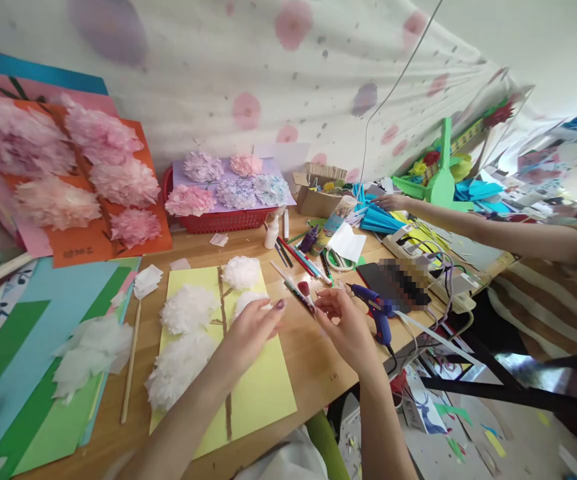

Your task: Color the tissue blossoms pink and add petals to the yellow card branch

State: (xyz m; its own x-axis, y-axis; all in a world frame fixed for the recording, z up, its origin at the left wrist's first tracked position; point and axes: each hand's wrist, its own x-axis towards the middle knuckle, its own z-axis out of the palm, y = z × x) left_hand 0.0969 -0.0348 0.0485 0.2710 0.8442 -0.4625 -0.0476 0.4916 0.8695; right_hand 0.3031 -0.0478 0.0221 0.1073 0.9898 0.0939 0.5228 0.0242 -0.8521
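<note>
My left hand is over the yellow card, beside a white tissue-paper flower that it partly covers. Its thumb is stretched out, apart from the fingers, and I see nothing in its grip. On the card are more fluffy white flowers and a brown painted stem. My right hand hovers right of the card with its fingers bent together around a brush with dark red bristles. The fingers hide part of its handle. Close by lies a dark green pen.
A blue glue gun lies right of my right hand, near a power strip. Another person's arm reaches to blue paper. Behind stand a red basket and a white bottle. A wooden stick lies left.
</note>
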